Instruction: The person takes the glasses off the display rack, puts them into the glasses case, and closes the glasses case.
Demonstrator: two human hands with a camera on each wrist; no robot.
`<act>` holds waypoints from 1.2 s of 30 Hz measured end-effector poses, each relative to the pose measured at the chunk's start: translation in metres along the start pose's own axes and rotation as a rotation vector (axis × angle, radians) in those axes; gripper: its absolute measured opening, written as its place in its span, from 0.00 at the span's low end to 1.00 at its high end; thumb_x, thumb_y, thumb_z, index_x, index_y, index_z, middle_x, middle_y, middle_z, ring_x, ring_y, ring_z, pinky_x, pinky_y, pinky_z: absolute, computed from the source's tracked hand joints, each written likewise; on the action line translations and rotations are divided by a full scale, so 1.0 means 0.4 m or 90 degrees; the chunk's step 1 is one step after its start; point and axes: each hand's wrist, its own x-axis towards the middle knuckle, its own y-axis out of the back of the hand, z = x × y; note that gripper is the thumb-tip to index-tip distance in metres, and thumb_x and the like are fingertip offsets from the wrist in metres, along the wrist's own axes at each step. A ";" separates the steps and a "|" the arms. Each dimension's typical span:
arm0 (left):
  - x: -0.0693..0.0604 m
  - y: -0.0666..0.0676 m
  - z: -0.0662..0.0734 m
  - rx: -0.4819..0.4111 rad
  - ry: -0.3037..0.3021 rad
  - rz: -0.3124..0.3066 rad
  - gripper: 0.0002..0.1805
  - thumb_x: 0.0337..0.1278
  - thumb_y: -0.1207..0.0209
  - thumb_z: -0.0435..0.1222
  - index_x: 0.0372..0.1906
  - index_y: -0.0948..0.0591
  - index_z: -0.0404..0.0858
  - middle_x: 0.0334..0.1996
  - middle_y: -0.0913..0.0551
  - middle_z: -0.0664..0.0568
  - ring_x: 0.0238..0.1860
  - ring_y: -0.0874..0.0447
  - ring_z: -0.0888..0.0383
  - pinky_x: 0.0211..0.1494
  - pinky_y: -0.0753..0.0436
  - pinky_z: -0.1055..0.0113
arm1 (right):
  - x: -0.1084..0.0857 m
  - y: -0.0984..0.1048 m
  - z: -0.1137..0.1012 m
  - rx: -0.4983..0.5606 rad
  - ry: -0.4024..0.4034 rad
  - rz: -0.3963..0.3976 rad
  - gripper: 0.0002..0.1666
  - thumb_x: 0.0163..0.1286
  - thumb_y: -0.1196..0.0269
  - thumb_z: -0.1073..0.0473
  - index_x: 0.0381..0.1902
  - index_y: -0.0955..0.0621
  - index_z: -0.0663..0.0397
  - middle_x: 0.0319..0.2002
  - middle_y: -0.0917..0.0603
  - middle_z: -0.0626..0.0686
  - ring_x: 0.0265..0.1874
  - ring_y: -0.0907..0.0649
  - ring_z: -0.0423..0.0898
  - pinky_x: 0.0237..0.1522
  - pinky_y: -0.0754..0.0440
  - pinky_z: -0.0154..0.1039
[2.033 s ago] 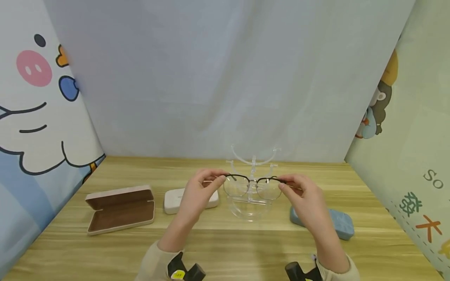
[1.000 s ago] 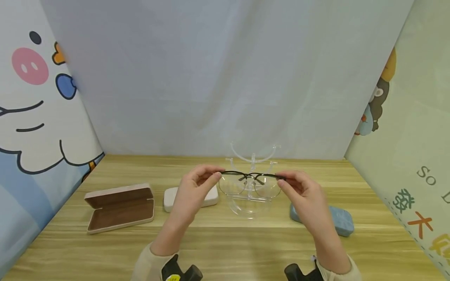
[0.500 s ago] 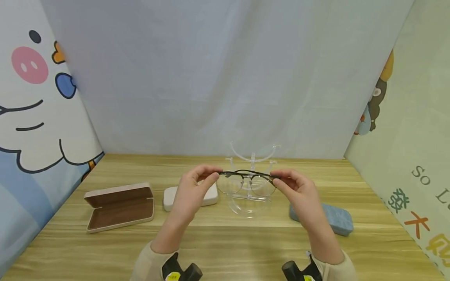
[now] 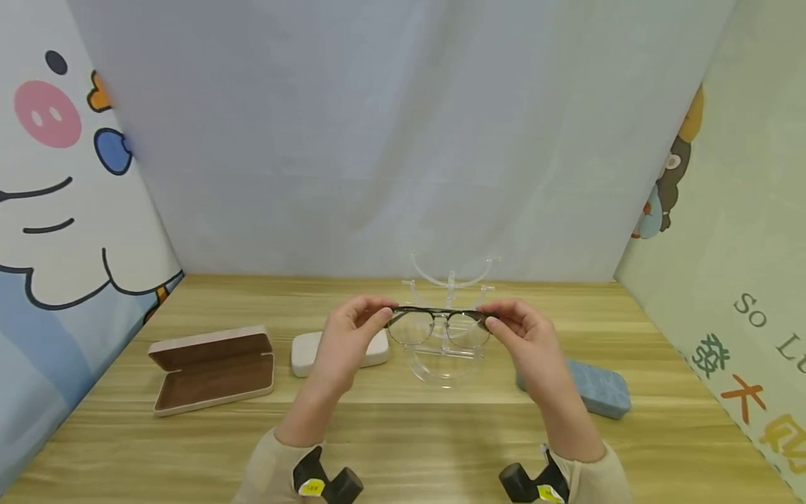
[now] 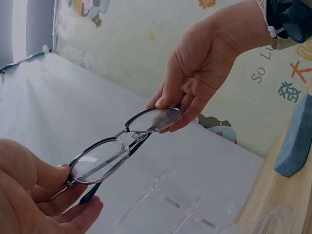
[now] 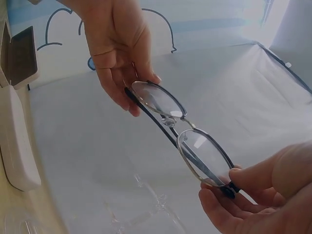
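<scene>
A pair of eyeglasses (image 4: 439,316) with black upper rims and thin metal lower rims is held up in front of a clear display stand (image 4: 451,281). My left hand (image 4: 340,343) pinches its left corner between thumb and fingers. At the right corner my right hand (image 4: 532,343) pinches the frame the same way. In the left wrist view the dark temples of the eyeglasses (image 5: 104,164) lie folded behind the lenses. The right wrist view also shows the folded temples of the eyeglasses (image 6: 155,118), with fingertips touching both ends.
An open case (image 4: 217,381) with a brown lining lies at the left of the wooden table (image 4: 441,448). A closed white case (image 4: 305,353) sits partly behind my left hand. Near my right wrist lies a blue case (image 4: 601,390). A pale curtain hangs behind.
The temples have folded inward behind the lenses, crossing and then lying flat along the top rims. My right hand has shifted slightly left, and both hands keep hold of the eyeglasses.
</scene>
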 end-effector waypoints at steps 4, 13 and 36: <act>0.003 0.006 -0.014 -0.037 0.019 -0.007 0.09 0.57 0.45 0.28 0.42 0.20 0.30 0.42 0.20 0.42 0.38 0.19 0.57 0.44 0.20 0.68 | 0.005 -0.012 0.009 0.005 -0.012 0.012 0.13 0.65 0.46 0.71 0.46 0.27 0.73 0.40 0.21 0.45 0.40 0.20 0.36 0.46 0.22 0.30; 0.006 0.059 -0.077 -0.001 0.049 0.052 0.10 0.57 0.44 0.29 0.44 0.20 0.31 0.41 0.18 0.41 0.34 0.19 0.65 0.42 0.21 0.73 | 0.014 -0.101 0.048 0.087 -0.127 0.046 0.13 0.63 0.46 0.74 0.46 0.28 0.73 0.45 0.25 0.59 0.34 0.17 0.40 0.42 0.19 0.33; -0.084 0.252 -0.189 0.140 0.058 0.281 0.14 0.59 0.44 0.36 0.47 0.21 0.34 0.40 0.24 0.57 0.36 0.24 0.77 0.31 0.26 0.84 | -0.012 -0.324 0.147 0.069 -0.008 -0.131 0.24 0.68 0.50 0.65 0.62 0.36 0.64 0.61 0.34 0.61 0.59 0.30 0.56 0.60 0.32 0.45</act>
